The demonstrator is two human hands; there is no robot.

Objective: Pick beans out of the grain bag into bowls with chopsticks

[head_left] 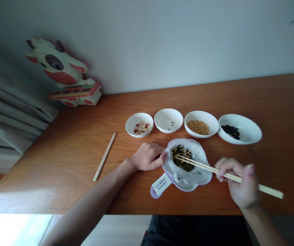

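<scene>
- desk [277, 102]: smooth wood grain, kinda glossy
- 4 bowls [166, 119]: smooth, pretty shiny
- bag [199, 151]: thin crinkly plastic
- chopsticks [205, 166]: plain matt wood
- curtain [5, 106]: matt cloth

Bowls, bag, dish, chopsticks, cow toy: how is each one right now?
Leftmost bowl: partly filled with pale and red pieces
Second bowl: nearly empty, few green bits
Third bowl: partly filled, tan beans
Rightmost bowl: partly filled, black pieces
Plastic bag: open, dark-and-yellow mix inside
Lilac dish: lined with the bag
Held chopsticks: in the right hand, tips in the mix
Loose chopsticks: lying side by side
Cow toy: upright
</scene>
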